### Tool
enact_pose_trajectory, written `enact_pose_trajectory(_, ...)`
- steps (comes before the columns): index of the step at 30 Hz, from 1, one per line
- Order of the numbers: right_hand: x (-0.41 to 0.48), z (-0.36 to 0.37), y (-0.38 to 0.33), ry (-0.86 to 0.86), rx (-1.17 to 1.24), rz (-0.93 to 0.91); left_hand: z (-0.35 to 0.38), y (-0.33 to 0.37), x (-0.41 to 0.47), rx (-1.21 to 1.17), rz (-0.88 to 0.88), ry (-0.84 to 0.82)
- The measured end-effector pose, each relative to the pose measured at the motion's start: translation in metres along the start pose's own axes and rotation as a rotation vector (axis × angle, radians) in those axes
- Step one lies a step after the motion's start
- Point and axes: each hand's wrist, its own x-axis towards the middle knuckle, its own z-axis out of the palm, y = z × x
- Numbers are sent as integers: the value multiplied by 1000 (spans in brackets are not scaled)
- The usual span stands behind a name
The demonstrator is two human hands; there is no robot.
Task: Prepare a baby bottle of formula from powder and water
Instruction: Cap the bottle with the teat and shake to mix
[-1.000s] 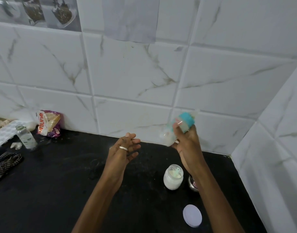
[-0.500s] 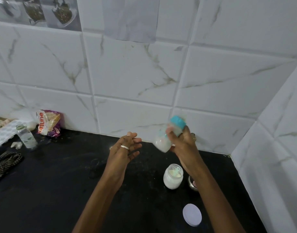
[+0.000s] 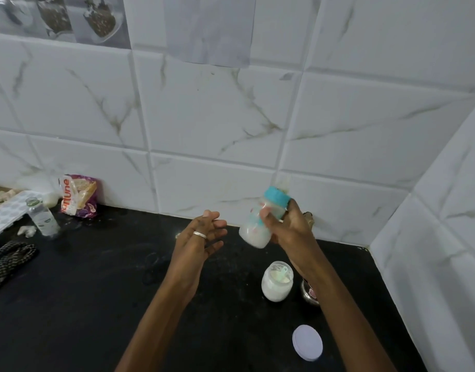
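Note:
My right hand (image 3: pixel 290 226) grips a small baby bottle (image 3: pixel 253 232) with a teal collar, holding it tilted in the air above the black counter. White milky liquid fills it, and its outline is motion-blurred. A short way left of the bottle, my left hand (image 3: pixel 198 237) hovers with fingers spread, a ring on one finger, holding nothing. Below the bottle an open jar of white powder (image 3: pixel 275 284) stands on the counter with a pale scoop inside. Its white lid (image 3: pixel 307 342) lies flat nearer to me.
A small steel cup (image 3: pixel 308 294) sits right of the jar, partly hidden by my right forearm. At the far left are a small clear water bottle (image 3: pixel 41 217), a purple snack packet (image 3: pixel 79 196), a patterned tray and a dark checked cloth (image 3: pixel 8 260). Tiled walls close off the back and right.
The bottle in my right hand has moved up and down and changed tilt, blurred in each frame. My left hand has stayed nearly still and open.

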Motion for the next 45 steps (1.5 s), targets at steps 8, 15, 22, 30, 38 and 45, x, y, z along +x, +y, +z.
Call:
enact_pose_trajectory(8,1,4,3,-40,-23,-17,0,4,4,-3,11,2)
enact_pose_trajectory(15,1,7,1,-32,27,-11,-3,7,5,-7,19,10)
enact_pose_trajectory(22,0,6,1,52,65,7,-4,9,5,-5,12,11)
enact_pose_trajectory(30,-4,2,0,46,-13,7,-4,12,4,-5,14,7)
enact_pose_trajectory(38,-6,-8,6,105,20,5,-4,17,2,16,12,26)
enact_pose_trajectory(45,-8,-8,7,151,164,9,-2,19,-1,28,10,31)
